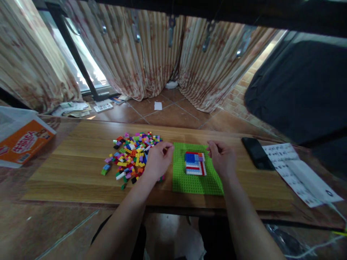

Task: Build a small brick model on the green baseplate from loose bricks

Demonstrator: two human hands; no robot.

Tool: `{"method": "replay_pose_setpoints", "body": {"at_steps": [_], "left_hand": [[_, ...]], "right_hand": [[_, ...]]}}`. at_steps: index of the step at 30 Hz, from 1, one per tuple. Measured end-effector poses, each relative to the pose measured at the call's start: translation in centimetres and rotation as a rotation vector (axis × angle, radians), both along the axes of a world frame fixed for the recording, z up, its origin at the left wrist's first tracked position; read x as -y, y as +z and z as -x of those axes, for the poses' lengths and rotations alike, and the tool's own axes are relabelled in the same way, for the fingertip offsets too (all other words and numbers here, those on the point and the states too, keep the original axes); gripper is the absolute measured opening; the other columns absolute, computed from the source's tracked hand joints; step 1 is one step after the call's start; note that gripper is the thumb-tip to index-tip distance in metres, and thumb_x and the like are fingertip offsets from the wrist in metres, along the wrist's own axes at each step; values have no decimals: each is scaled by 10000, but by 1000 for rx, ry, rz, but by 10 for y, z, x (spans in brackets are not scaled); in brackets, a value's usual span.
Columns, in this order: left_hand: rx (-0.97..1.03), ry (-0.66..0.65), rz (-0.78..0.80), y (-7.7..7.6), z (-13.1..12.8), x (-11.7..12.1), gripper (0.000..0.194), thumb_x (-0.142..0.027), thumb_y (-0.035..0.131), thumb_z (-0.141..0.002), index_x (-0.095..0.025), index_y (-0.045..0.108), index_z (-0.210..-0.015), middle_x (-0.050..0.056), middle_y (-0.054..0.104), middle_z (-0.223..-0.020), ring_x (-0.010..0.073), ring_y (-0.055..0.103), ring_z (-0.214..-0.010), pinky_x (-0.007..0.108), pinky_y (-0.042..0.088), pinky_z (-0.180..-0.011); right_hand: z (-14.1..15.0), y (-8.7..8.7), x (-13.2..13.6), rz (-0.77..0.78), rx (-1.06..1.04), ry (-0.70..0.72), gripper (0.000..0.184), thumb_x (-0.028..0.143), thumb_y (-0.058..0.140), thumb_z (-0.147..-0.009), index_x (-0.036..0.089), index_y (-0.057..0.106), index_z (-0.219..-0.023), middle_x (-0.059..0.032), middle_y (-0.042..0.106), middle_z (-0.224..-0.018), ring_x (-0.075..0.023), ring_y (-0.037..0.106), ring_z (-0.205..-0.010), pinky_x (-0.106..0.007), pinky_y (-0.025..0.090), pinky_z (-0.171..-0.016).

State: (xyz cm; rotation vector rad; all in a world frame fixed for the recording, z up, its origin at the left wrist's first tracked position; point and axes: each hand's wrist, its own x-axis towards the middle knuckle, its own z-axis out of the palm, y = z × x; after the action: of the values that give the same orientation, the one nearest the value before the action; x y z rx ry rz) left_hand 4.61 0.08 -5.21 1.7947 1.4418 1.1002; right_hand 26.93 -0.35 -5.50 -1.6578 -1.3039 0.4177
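A green baseplate (189, 182) lies on the wooden table (81, 169) in front of me. A small build of blue, white and red bricks (194, 163) stands on it. My right hand (222, 159) rests on the plate's right side beside the build, fingers curled; whether it holds a brick is hidden. My left hand (158, 159) sits at the plate's left edge, over the near side of a pile of several loose coloured bricks (130, 155), fingers curled with thumb and forefinger together.
A black phone (257, 153) and a written paper sheet (298, 173) lie to the right. An orange box (23, 142) sits far left. Papers (73, 108) lie on the tiled floor below striped curtains (151, 54). A dark cloth (300, 90) hangs right.
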Motion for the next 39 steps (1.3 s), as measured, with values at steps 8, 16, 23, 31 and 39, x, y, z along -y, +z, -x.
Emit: {"method": "replay_pose_setpoints", "body": {"at_steps": [8,16,23,31,39], "left_hand": [[566,455,-22,13,54,-19,210,-324,625,-772,-157,644,-647,-29,566,-566,66,460,-484,187,335,-468],[972,449,82,20,76,-16,248,-368,721,-679,-130,658,-698,-8,632,-639,28,482,-472,146,353,-454],[979,460,89,20,83,-14,246,-372,720,-687,-134,657,-699,-14,630,-643,27,491,-479,146,363,-467],[904,395,164,18,82,-10,209,-344,723,-682,-145,659,-694,1,655,-691,41,501,-505,166,368,-491],[631,262,175,17,77,-7,226,-360,710,-696,-150,647,-638,-39,544,-526,67,440,-493,195,325,-491]], "right_hand": [[64,3,28,-131,86,316,259,375,521,-920,200,711,-913,-43,725,-815,-193,661,-718,-331,515,-662],[120,-14,54,-93,338,753,174,260,540,-928,218,704,-971,-51,707,-947,-177,655,-872,-294,513,-784],[127,-28,49,-110,368,643,215,252,537,-914,212,684,-1065,-85,679,-1059,-217,633,-979,-350,511,-873],[124,-31,34,-53,376,602,240,214,493,-930,206,704,-1044,-88,657,-1025,-210,628,-924,-341,513,-827],[134,-29,27,34,358,612,167,202,529,-886,208,696,-886,-74,663,-974,-217,621,-895,-341,485,-795]]}}
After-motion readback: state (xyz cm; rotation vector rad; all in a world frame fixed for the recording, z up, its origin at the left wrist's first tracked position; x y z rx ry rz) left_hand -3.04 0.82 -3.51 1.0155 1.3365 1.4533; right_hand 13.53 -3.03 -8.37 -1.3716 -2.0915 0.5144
